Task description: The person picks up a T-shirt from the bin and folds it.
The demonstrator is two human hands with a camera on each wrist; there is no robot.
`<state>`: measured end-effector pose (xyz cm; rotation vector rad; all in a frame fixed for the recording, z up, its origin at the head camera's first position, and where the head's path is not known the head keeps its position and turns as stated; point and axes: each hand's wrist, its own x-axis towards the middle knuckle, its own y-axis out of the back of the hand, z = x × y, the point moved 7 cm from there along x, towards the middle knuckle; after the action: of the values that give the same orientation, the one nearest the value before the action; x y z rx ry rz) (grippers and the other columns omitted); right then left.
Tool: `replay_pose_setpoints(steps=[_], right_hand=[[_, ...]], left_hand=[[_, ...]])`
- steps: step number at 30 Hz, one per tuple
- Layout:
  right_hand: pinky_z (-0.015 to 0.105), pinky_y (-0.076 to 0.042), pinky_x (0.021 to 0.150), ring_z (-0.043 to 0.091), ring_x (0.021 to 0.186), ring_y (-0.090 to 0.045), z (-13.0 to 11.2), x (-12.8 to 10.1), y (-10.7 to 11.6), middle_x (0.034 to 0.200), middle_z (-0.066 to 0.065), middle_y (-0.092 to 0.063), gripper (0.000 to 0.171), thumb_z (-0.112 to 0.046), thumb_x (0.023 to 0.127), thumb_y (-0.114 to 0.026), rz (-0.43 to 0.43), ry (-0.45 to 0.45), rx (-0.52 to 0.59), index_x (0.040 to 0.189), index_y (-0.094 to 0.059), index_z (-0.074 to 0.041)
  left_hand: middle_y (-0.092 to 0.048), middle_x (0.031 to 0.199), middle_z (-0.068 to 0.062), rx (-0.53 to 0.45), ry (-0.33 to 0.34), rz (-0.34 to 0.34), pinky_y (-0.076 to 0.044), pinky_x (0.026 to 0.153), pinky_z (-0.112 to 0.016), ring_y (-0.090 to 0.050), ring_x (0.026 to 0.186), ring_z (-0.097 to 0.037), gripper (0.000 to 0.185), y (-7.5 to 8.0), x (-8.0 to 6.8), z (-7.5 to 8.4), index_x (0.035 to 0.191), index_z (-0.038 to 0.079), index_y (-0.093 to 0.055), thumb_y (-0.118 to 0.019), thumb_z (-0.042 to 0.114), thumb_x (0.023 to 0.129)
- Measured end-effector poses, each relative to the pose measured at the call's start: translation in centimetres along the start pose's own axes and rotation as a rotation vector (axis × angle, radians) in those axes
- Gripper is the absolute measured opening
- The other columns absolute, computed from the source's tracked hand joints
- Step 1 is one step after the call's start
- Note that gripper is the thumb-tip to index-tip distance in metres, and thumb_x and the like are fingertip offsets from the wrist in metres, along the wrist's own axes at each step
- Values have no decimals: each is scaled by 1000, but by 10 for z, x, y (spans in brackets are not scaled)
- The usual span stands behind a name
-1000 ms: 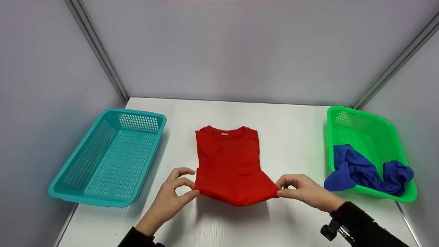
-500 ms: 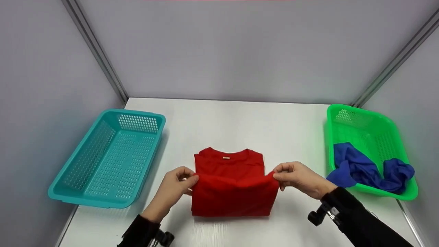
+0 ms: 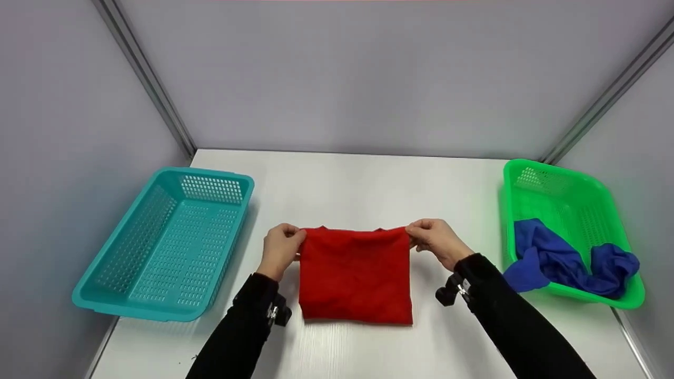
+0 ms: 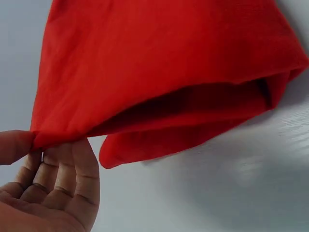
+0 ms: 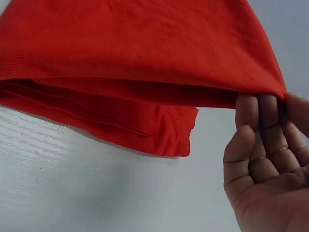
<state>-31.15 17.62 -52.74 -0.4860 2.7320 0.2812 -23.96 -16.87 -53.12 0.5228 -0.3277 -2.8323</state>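
Observation:
A red T-shirt (image 3: 356, 276), folded into a rough square, lies on the white table in the head view. My left hand (image 3: 281, 247) pinches the far left corner of its upper layer between thumb and fingers. At the far right corner, my right hand (image 3: 436, 239) pinches the same layer. Both wrist views show this layer of the red T-shirt (image 4: 159, 53) lifted at the edge, with a gap above the lower fold (image 5: 159, 128). Most of the shirt's neckline is hidden under the raised layer; only two small red tips show beyond it.
A teal basket (image 3: 245, 210) with nothing in it stands on the left of the white table (image 3: 337, 184). On the right, a green basket (image 3: 590, 184) holds a crumpled blue cloth (image 3: 553, 258) that hangs over its near left rim. Grey panels (image 3: 337, 79) enclose the table.
Both hands have carried the shirt's near end up and away from me, over the neckline, which was visible before. The hands have drawn slightly closer together. The baskets stay in place.

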Motion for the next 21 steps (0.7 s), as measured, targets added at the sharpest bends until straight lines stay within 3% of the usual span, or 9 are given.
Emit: replay_pose_setpoints(steps=[6, 11, 17, 21], right_hand=[[26, -50, 68, 16, 77, -64, 5, 16, -5, 87, 5, -69, 22, -15, 103, -61, 108, -21, 21, 114, -62, 4], [30, -54, 73, 17, 79, -66, 21, 21, -16, 93, 8, -67, 36, -20, 104, -59, 143, -58, -6, 126, -58, 8], [29, -50, 73, 20, 83, -61, 38, 20, -29, 99, 10, -64, 34, -17, 100, -63, 166, -114, -120, 125, -58, 5], [29, -49, 79, 21, 91, -59, 41, 21, -29, 104, 11, -62, 27, -10, 99, -63, 212, -112, -169, 120, -58, 6]], left_hand=[[-66, 98, -15, 120, -15, 60, -56, 68, -31, -64, 83, -25, 20, -5, 17, -4, 107, 0, -68, -62, 18, 100], [-68, 100, -16, 203, -15, 48, -51, 73, -33, -62, 86, -25, 22, -12, 20, -14, 107, -1, -68, -59, 17, 99], [-67, 101, -16, 226, -26, 39, -52, 83, -40, -63, 93, -29, 16, -22, 20, -23, 108, -2, -66, -61, 7, 96], [-66, 97, -14, 197, -71, 84, -52, 83, -41, -62, 93, -29, 16, -24, 22, -22, 109, 0, -66, -61, -3, 95]])
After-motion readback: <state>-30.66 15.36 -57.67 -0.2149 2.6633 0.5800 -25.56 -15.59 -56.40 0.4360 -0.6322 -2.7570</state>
